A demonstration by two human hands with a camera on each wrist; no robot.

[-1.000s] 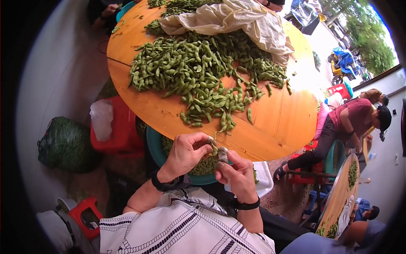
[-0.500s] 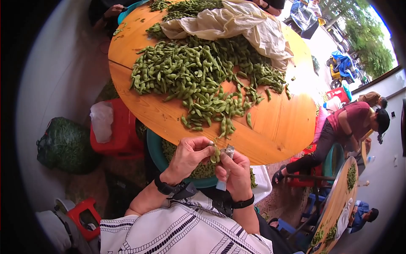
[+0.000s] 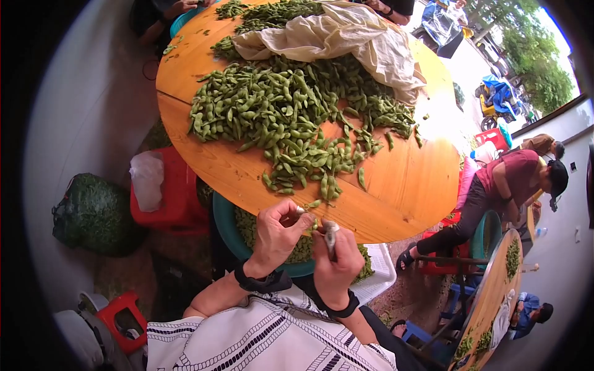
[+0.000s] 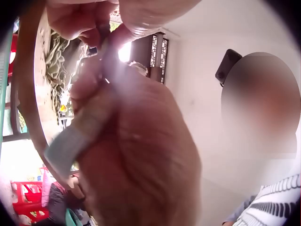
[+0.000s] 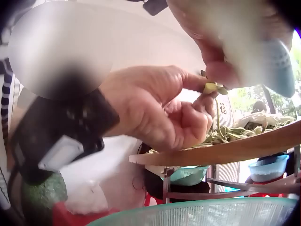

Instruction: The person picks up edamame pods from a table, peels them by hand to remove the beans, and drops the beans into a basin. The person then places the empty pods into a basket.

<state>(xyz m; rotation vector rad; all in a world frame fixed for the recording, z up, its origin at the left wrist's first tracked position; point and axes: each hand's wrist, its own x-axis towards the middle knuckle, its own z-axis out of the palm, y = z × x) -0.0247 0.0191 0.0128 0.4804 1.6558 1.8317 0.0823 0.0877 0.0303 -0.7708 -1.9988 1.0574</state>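
You're trimming an edamame pod point(image 3: 314, 224), pinched in your left hand point(image 3: 276, 236) over the teal basin point(image 3: 224, 217); your right hand point(image 3: 335, 260) grips the small cutter point(image 3: 330, 234). Next, snip cleanly, probably.

By the orange-brown wood table point(image 3: 402, 179): green pods point(image 3: 284, 117) w/ cream cloth point(image 3: 346, 31) on top; teal basin point(image 3: 226, 216) under its near edge, red crate point(image 3: 179, 198) beside. Your shirt point(image 3: 260, 340): white w/ black line pattern; black wristbands.
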